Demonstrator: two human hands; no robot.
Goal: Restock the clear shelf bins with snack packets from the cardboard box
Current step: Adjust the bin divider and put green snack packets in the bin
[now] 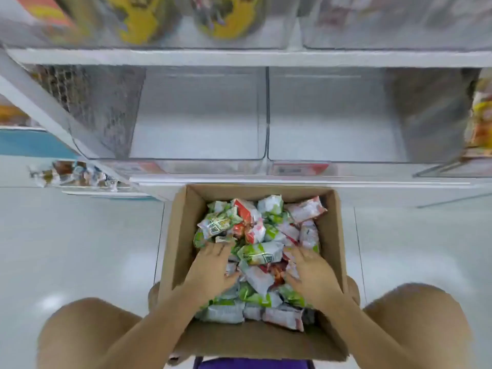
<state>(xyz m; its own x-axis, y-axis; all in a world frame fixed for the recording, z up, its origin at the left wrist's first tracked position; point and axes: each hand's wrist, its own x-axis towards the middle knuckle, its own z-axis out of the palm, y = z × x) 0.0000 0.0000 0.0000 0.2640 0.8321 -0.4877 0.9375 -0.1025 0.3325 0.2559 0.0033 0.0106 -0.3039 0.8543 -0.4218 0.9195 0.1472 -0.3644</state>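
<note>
You have one open cardboard box point(183, 235) on the white floor point(80, 249) between your two knees, directly below the shelf. It is heaped with small snack packets point(262, 253), green-and-white ones mixed with red-and-white ones; they overlap too much for an exact count, but there are well over twenty.

Both your hands are inside the box, palms down on the heap. Your left hand point(210, 265) lies on the left side with its fingers extended forward and pressed into the packets, fingertips partly buried under a green packet; your thumb is against a white packet to the inside. Your right hand point(310, 270) lies on the right side, fingers spread and flat over the packets. Whether either hand has closed on a packet underneath, you cannot tell from this view.

Above the box, the lower shelf carries two clear shelf bins side by side: the left bin point(197, 115) and the right bin point(332, 115), neither showing snack packets inside. Each has a red price tag point(300, 169) on its front lip. The shelf above holds two more clear bins, the left with yellow packs point(138, 20).
</note>
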